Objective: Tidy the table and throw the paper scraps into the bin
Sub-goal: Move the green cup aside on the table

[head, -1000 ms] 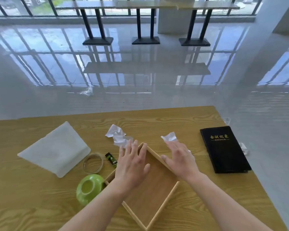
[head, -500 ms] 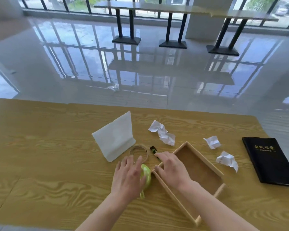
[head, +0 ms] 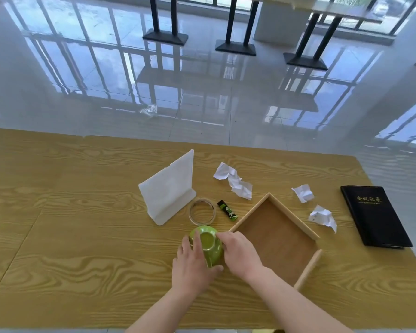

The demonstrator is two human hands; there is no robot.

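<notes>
A green bowl (head: 208, 242) lies upside down near the table's front, left of the wooden tray (head: 277, 239). My left hand (head: 193, 265) wraps it from the left and my right hand (head: 240, 252) presses against its right side. Three crumpled paper scraps lie on the table: a long one (head: 234, 180) behind the tray, a small one (head: 303, 193) and another (head: 322, 217) to the tray's right. No bin is in view.
A white sign stand (head: 169, 188) stands behind the bowl, with a clear tape ring (head: 202, 211) and a small green-black tube (head: 227, 210) beside it. A black notebook (head: 374, 215) lies at the table's right edge (head: 394, 212). Glossy floor and table legs lie beyond.
Both hands left the tray and moved left onto the green bowl, closing around it. The view shifted left, so the tray and scraps now sit further right.
</notes>
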